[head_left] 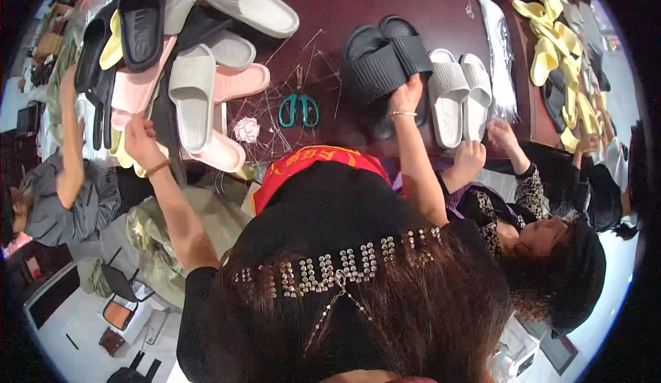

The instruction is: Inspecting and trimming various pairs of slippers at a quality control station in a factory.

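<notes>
My right hand point(407, 95) grips a pair of black slide slippers point(375, 69) by their near edge, tilted over the dark red table point(330, 1). My left hand point(143, 140) is at the near end of a pink slipper point(143, 83) in the pile at left, fingers bent against it; the exact grip is partly hidden. A black slipper point(142, 21) lies on top of that pile, with a grey slipper point(193, 97) to its right. Between my hands lie teal-handled scissors point(298, 110) and a small pink crumpled bundle point(246, 129).
Loose clear ties point(275, 73) are scattered mid-table, and a bundle of white ties point(499, 52) lies at right. Close to my right hand stands a pair of grey slippers point(451, 100), beside a co-worker's hands point(468, 159). Yellow slippers point(544, 59) pile up at far right. Another person's arm point(70, 142) reaches in at left.
</notes>
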